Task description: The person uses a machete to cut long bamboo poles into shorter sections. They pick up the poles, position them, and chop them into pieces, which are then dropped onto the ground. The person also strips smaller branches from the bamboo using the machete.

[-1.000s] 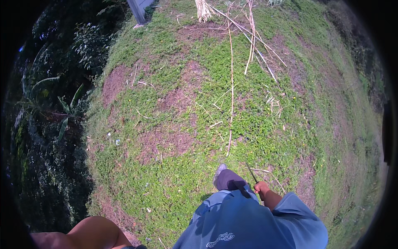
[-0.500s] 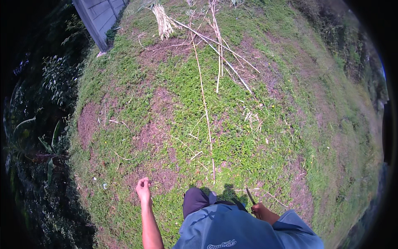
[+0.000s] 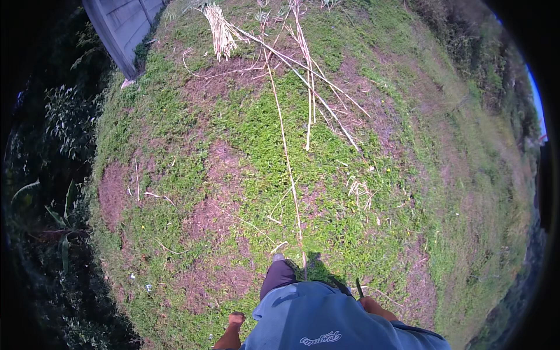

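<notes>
My right hand [image 3: 370, 304] is by my right hip, partly hidden by my blue shirt, and closed around a knife. The knife's dark, narrow blade [image 3: 359, 288] points up past my fingers; its handle is hidden. Low beside my left side hangs my left hand [image 3: 235, 318], small and shaded, its fingers too unclear to read. It touches nothing that I can see. A long thin stalk [image 3: 284, 140] lies on the grass, running from the far sticks to just in front of my leg.
Far ahead lies a bundle of pale cut sticks [image 3: 220, 32], with several long stalks [image 3: 335, 90] crossed beside it. Small peelings [image 3: 360, 192] are scattered on the grass. A grey wall [image 3: 119, 29] stands at the far left, with dark bushes [image 3: 70, 122] below it.
My left hand has dropped back toward my side. My right hand, with the knife, has moved slightly lower in view. The stalks ahead appear nearer, and my leg is farther forward.
</notes>
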`<state>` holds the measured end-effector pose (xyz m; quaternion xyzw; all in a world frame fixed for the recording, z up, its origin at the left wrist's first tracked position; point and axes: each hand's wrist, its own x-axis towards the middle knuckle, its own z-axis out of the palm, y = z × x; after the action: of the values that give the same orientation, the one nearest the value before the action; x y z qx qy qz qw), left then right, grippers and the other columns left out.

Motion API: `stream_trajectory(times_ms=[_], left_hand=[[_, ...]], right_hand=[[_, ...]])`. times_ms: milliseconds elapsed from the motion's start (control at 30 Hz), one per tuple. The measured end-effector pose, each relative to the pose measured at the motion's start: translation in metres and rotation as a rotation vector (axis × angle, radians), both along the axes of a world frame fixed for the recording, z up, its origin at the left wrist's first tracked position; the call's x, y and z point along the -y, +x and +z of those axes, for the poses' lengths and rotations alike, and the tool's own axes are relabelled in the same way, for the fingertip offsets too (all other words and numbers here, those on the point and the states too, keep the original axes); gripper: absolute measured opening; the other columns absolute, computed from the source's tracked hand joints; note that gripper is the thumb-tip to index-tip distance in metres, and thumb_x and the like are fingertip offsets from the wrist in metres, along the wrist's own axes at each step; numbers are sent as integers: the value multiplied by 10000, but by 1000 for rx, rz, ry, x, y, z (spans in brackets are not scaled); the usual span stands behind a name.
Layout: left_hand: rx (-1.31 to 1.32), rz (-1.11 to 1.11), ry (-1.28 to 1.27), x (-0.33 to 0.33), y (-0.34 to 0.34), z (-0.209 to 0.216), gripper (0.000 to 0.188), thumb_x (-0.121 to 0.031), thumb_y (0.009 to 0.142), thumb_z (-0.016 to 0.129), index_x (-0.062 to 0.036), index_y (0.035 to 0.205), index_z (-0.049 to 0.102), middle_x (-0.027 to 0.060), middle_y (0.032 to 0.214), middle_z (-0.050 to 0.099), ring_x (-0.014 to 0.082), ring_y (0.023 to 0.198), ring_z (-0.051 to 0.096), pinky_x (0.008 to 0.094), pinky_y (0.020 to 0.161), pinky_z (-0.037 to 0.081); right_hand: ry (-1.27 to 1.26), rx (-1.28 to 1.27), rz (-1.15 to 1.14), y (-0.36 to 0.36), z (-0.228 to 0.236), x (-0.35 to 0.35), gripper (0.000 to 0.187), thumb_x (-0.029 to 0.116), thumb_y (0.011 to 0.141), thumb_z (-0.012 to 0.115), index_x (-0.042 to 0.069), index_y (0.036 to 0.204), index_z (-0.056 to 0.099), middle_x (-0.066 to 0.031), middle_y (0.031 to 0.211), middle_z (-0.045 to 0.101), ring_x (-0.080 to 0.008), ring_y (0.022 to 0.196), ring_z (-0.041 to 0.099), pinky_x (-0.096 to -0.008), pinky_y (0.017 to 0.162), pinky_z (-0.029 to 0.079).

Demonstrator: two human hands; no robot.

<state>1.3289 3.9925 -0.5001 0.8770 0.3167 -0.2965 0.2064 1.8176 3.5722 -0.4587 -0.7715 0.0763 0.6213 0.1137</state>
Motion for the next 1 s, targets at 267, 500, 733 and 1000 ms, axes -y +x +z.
stream_trajectory(times_ms=[267,500,733,1000], left_hand=[[726,1276,-324,-273,294,54,178,-173,888,605,-26,788,613,11,671,583,83,566,483,251,530,399],[791,973,-382,-317,489,99,177,-177,929,589,-5,954,619,40,782,642,103,679,562,248,647,460],[120,1125,-383,-230,480,19,153,-183,778,619,-49,773,691,115,789,698,230,764,662,355,691,515],[289,1455,-506,-222,614,112,201,-101,837,564,-1,980,663,72,778,677,141,633,594,278,560,457]], right_hand=[[241,607,45,109,-71,-54,167,168,647,642,18,577,620,-154,701,662,-299,562,612,-377,512,488],[-142,421,343,179,4,-166,244,235,707,691,23,828,691,-194,918,692,-334,853,683,-417,714,542],[-175,115,-63,308,30,-189,207,187,773,625,10,866,678,-170,828,679,-282,777,674,-382,665,532],[-179,112,-274,566,63,-246,83,53,752,621,-5,719,572,-83,531,512,-194,430,482,-373,399,348]])
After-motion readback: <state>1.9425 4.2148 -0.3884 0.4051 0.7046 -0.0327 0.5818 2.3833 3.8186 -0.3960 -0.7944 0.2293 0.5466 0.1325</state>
